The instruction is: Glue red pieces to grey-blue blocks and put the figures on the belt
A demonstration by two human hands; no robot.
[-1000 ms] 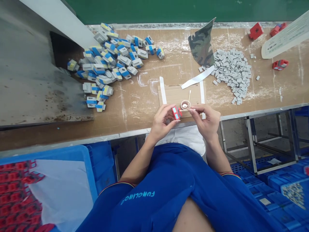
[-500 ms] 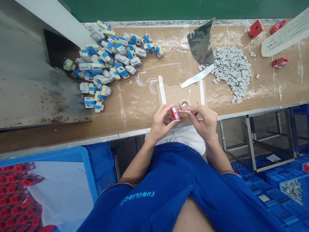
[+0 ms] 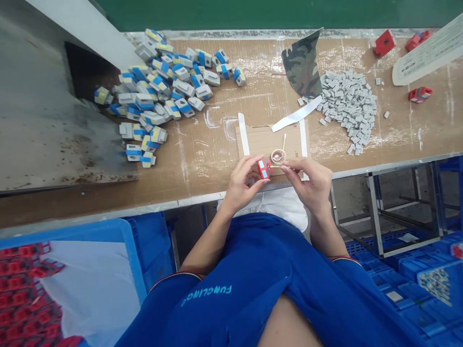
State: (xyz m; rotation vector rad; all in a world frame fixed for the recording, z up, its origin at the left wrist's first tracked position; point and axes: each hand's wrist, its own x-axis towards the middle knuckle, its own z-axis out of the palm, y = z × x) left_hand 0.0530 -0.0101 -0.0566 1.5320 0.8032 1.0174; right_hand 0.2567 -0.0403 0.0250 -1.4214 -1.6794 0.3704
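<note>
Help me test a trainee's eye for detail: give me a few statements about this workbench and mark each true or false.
1. The left hand holds a small red toy part. True.
2. The right hand holds scissors. False: it pinches a thin stick.
3. The small round cup is at the cardboard sheet. True.
4. The camouflage piece lies over the grey, blue and yellow toy parts. False: it lies beside the pile of small pale grey pieces.
5. The blue bin at the lower left holds red parts. True.
</note>
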